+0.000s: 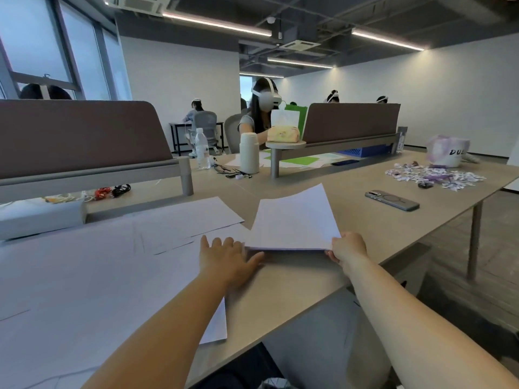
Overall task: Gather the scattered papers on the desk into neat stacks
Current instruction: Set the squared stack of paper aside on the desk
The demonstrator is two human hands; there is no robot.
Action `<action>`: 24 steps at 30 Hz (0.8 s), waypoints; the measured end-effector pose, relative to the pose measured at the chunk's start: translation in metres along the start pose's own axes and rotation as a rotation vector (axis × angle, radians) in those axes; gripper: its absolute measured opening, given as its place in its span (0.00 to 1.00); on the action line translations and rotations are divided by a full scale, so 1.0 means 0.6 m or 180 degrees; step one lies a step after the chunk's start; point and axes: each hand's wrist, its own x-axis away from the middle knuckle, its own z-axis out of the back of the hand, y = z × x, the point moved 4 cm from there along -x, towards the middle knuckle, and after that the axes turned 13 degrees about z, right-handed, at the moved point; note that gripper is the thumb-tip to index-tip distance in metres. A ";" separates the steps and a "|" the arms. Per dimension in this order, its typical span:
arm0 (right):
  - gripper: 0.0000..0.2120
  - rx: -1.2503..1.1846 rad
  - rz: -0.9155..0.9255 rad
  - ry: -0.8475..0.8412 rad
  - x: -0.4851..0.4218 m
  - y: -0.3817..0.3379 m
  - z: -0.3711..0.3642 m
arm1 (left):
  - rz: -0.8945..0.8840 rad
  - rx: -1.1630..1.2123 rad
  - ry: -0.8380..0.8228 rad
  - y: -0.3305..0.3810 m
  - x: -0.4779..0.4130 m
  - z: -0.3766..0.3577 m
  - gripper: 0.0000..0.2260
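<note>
A thin stack of white papers [295, 220] is lifted off the desk [379, 234], its far end tilted up. My right hand [348, 247] pinches the stack's near right corner. My left hand [227, 256] lies flat with fingers spread on the desk, next to the stack's near left corner and on the edge of the loose sheets. Many white sheets [98, 262] lie overlapped across the left half of the desk. One more sheet [193, 214] lies further back, partly over the others.
A phone [391, 200] lies on the desk right of the stack. Paper scraps [432, 175] and a plastic bag [446, 150] are far right. A grey box [39, 217], cables [112, 190], two bottles [202, 148] and brown dividers [78, 136] stand behind. A person sits opposite.
</note>
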 end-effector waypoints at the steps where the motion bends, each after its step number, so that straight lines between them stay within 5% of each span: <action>1: 0.07 0.0123 0.0034 0.0007 -0.002 0.000 0.001 | 0.0059 0.0009 0.0038 -0.004 -0.001 -0.001 0.37; 9: 0.11 0.1718 0.0528 0.0000 -0.006 -0.006 -0.008 | 0.0394 -0.0062 -0.0088 -0.036 -0.013 -0.002 0.35; 19: 0.18 0.2270 0.0397 0.0483 0.013 -0.001 -0.027 | 0.0510 0.1374 -0.0331 -0.103 -0.011 -0.024 0.21; 24: 0.17 0.2762 0.1250 0.0225 0.053 -0.048 -0.074 | 0.0658 0.1440 -0.0091 -0.172 0.008 -0.005 0.26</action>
